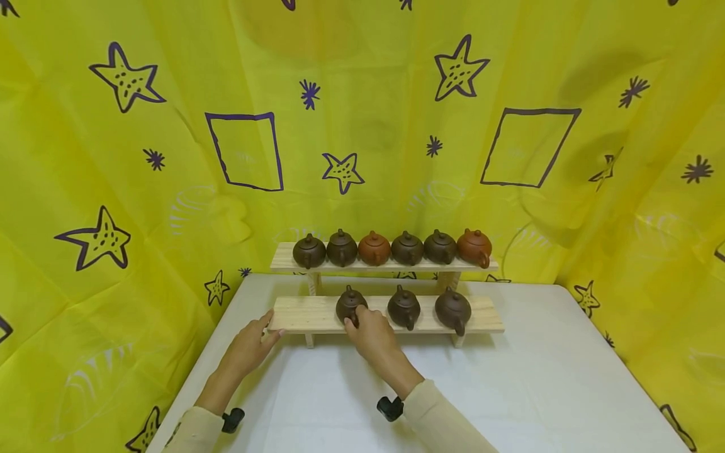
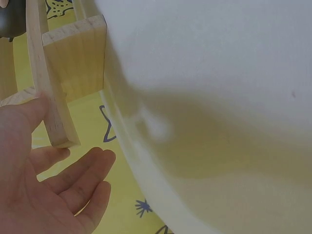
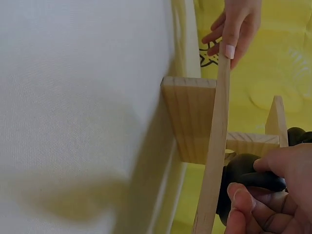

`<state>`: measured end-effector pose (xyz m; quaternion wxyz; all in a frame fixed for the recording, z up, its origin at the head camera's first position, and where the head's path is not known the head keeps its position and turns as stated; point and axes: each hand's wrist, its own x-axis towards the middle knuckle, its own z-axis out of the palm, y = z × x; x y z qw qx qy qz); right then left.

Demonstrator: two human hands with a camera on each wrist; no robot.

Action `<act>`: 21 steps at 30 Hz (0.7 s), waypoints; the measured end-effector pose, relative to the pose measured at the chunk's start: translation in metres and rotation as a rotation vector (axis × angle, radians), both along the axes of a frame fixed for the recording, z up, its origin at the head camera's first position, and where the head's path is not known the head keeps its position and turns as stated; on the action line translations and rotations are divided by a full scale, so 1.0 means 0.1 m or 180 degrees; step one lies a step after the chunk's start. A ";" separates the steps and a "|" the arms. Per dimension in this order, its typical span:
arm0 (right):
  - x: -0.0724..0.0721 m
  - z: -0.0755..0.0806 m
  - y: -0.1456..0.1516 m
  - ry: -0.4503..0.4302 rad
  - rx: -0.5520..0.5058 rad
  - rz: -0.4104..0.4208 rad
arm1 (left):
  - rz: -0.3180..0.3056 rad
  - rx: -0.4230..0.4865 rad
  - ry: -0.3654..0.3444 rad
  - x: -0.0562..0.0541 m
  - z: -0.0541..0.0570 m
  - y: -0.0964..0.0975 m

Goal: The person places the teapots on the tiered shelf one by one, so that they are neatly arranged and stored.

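A two-tier wooden stand holds small clay teapots. At the left end of its lower shelf (image 1: 317, 314), my left hand (image 1: 247, 345) grips the board, thumb on the front edge and index finger round the end; the left wrist view shows the other fingers (image 2: 83, 183) spread below the board's end (image 2: 63, 134). With thumb and fingers, my right hand (image 1: 375, 333) pinches the handle of a dark brown teapot (image 1: 348, 303) on that shelf. Its dark body (image 3: 239, 170) sits against the board in the right wrist view, partly hidden behind the fingers.
Two more dark teapots, one in the middle (image 1: 403, 307) and one farther right (image 1: 453, 308), share the lower shelf. Several dark and reddish teapots line the upper shelf (image 1: 283, 257). The stand rests on a white-covered table (image 1: 538, 377) before a yellow patterned curtain (image 1: 385, 82).
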<state>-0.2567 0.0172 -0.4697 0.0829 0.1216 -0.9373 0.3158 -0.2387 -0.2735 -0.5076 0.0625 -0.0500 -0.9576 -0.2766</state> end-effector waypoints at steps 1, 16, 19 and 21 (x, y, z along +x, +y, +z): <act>0.00 0.00 0.00 0.0020 -0.0001 0.0005 | 0.0001 -0.0004 -0.0002 0.00 0.00 0.00; 0.22 0.15 0.35 0.0027 -0.0077 0.0229 | -0.0027 -0.0084 -0.0008 -0.02 0.03 0.02; 0.29 0.22 0.51 0.0121 0.0013 0.0258 | -0.0018 -0.0108 0.0032 -0.01 0.03 0.01; 0.34 0.27 0.64 0.0211 0.0063 0.0230 | -0.0007 -0.0106 0.0056 0.00 0.04 0.00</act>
